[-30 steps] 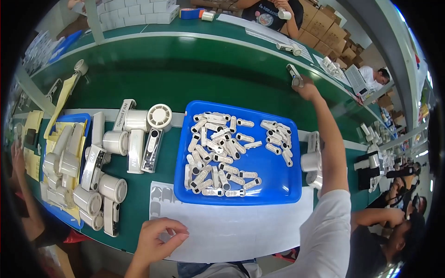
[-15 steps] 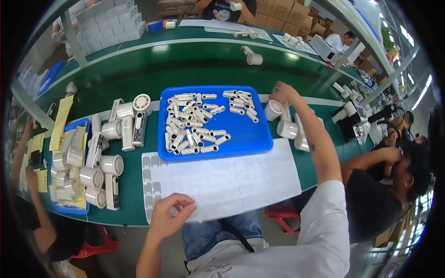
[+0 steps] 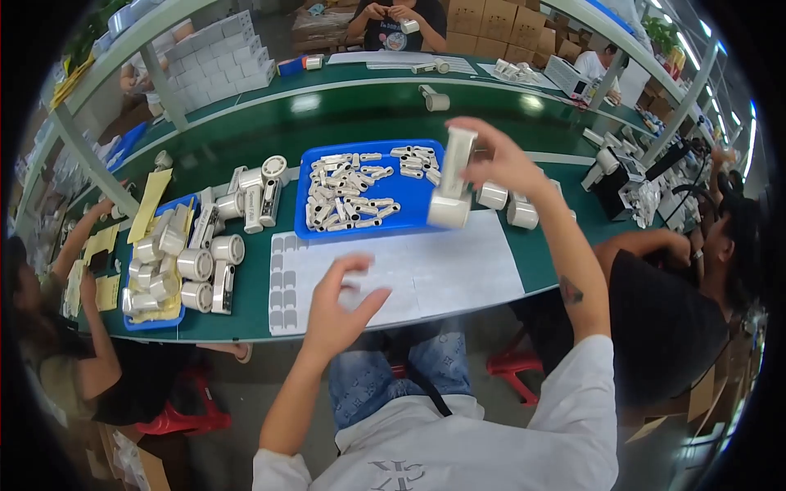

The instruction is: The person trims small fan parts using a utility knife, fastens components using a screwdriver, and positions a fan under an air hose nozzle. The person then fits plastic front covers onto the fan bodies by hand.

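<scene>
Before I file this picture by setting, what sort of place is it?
Probably a factory assembly line: small white parts in a blue tray, white fans grouped on a green bench, and stacked cardboard boxes beyond.

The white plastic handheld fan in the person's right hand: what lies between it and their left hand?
In the head view, only the rectangular white sheet shows between the fan and the left hand; nothing rests there.

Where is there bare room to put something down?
The white sheet looks open right of its grey patches, below the blue tray. Behind that tray, the green surface is bare left of the lone fan. At left it's crowded: fans fill and flank the yellow-lined tray.
</scene>
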The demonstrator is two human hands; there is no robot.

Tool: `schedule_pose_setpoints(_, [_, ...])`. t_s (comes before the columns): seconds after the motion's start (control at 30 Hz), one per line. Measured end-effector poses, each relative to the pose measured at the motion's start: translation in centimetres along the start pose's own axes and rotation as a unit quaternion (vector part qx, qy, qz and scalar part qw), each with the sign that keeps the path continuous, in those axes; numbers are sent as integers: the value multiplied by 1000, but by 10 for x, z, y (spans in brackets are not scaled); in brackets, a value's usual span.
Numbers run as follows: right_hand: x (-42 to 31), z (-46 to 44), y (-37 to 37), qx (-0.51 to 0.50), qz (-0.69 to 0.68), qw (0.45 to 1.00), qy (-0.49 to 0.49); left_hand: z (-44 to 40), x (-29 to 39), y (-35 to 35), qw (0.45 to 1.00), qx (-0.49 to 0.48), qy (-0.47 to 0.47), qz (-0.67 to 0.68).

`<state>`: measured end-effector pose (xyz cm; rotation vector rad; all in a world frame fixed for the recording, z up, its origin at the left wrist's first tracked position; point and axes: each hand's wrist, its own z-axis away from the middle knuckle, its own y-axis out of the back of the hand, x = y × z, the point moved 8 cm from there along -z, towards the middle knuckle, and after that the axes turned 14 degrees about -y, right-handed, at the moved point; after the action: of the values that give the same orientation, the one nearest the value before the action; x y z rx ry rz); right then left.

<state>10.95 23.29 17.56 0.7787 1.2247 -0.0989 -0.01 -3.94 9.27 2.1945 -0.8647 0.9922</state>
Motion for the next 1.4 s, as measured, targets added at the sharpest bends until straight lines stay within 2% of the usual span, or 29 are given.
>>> schedule_pose_setpoints(0.03, [0, 15, -21, -43, -64, 997, 20, -10, 6, -7, 998, 43, -39, -16])
schedule_pose_setpoints(0.07, [3, 25, -39, -65, -105, 990, 73, -19, 8, -19, 998, 46, -36, -19])
schedule_pose_setpoints(0.17, [8, 50, -74, -121, -169, 972, 108, -29, 18, -22, 990, 102, -92, -13])
schedule_pose_setpoints(0.23, [24, 47, -88, -207, -243, 948, 19, -24, -8, -33, 996, -59, 10, 66])
schedule_pose_setpoints(0.27, [29, 38, -85, -208, -245, 947, 19, -22, -13, -28, 996, -60, 11, 64])
schedule_pose_setpoints(0.33, [58, 4, -79, -155, -108, 981, -42, -18, -16, -18, 993, -80, -45, -74])
schedule_pose_setpoints(0.37, [63, -12, -81, -81, -27, 996, 18, -16, -22, -15, 989, -103, -25, -99])
schedule_pose_setpoints(0.4, [54, -17, -88, 7, 155, 982, 110, -18, -27, -11, 989, -100, -28, -103])
schedule_pose_setpoints(0.47, [56, -32, -116, 25, 265, 950, 166, -15, -37, -16, 968, -160, -65, -185])
schedule_pose_setpoints(0.53, [59, -53, -134, 16, 285, 943, 172, -17, -45, -16, 960, -176, -72, -205])
schedule_pose_setpoints(0.6, [60, -62, -147, 14, 300, 937, 177, -20, -52, -22, 946, -244, -59, -207])
schedule_pose_setpoints(0.67, [67, -78, -147, 19, 370, 922, 111, -27, -54, -22, 942, -247, -75, -215])
schedule_pose_setpoints(0.87, [71, -72, -133, 43, 323, 935, 139, -34, -67, -30, 934, -264, -108, -215])
schedule_pose_setpoints(1.0, [51, -46, -116, 77, 228, 963, 119, -31, -74, -30, 940, -269, -74, -198])
schedule_pose_setpoints(1.03, [54, -39, -110, 32, 9, 996, 84, -30, -74, -29, 942, -261, -81, -194])
schedule_pose_setpoints(1.07, [58, -32, -106, -12, -210, 977, 44, -31, -73, -29, 945, -251, -90, -191])
schedule_pose_setpoints(1.1, [58, -21, -108, -8, -298, 954, -13, -33, -73, -28, 951, -243, -78, -173])
schedule_pose_setpoints(1.13, [58, -11, -109, -9, -298, 954, -18, -34, -73, -28, 952, -244, -74, -170])
schedule_pose_setpoints(1.2, [76, 5, -120, -83, -480, 864, -129, -35, -74, -28, 954, -243, -57, -165])
schedule_pose_setpoints(1.23, [80, 11, -123, -95, -520, 840, -127, -34, -75, -30, 954, -247, -57, -161])
schedule_pose_setpoints(1.27, [84, 16, -122, -91, -520, 839, -130, -34, -73, -28, 959, -230, -73, -148])
schedule_pose_setpoints(1.33, [78, 29, -132, -188, -591, 775, -125, -35, -67, -26, 964, -213, -88, -134])
schedule_pose_setpoints(1.4, [73, 39, -136, -180, -587, 779, -125, -37, -57, -17, 973, -176, -97, -117])
